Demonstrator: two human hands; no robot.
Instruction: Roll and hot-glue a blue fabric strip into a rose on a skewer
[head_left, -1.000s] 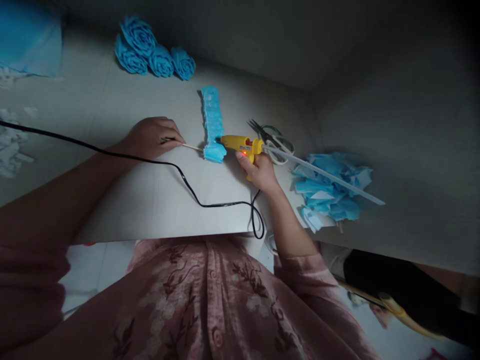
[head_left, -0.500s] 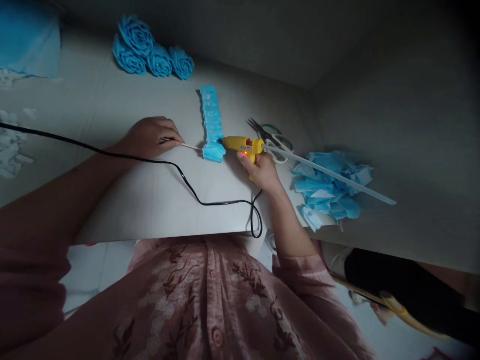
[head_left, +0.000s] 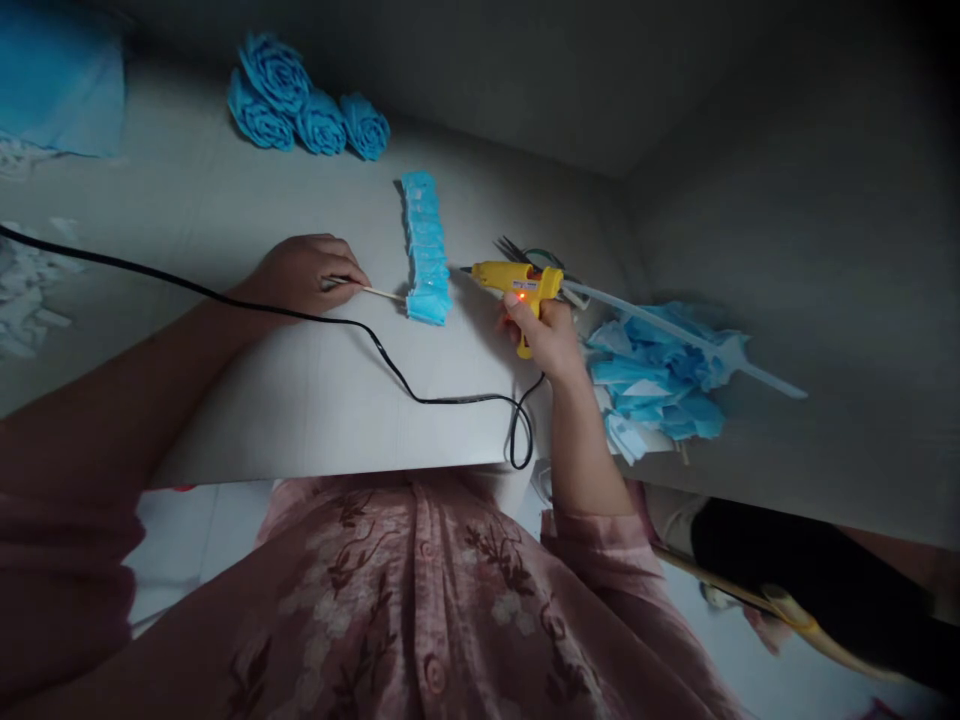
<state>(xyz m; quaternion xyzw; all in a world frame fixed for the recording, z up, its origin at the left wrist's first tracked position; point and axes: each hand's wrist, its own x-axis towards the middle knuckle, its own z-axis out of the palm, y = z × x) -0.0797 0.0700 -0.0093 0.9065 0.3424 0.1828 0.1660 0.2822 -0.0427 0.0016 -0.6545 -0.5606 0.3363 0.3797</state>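
Observation:
Pinched in my left hand [head_left: 311,277] is a thin wooden stick [head_left: 384,293]; its far end meets the lower end of a pleated blue strip [head_left: 427,245]. The strip lies lengthwise away from me on the table. My right hand [head_left: 551,335] grips a yellow hot glue gun [head_left: 517,280], its red light lit. A long translucent glue stick [head_left: 652,325] sticks out of the gun's back. The nozzle points left and is a little apart from the strip. Scissors [head_left: 574,290] lie partly hidden behind the gun.
Several rolled blue flowers [head_left: 319,120] sit at the back of the table. Loose blue pieces [head_left: 660,375] are heaped at right, white scraps [head_left: 30,290] at left. A black cord [head_left: 300,318] crosses the table and my left forearm. Another person's dark-clothed leg [head_left: 810,580] shows at lower right.
My right hand has drawn the glue gun right, off the strip. The strip's lower end now lies flatter. The cord has shifted slightly; my left hand stays in place.

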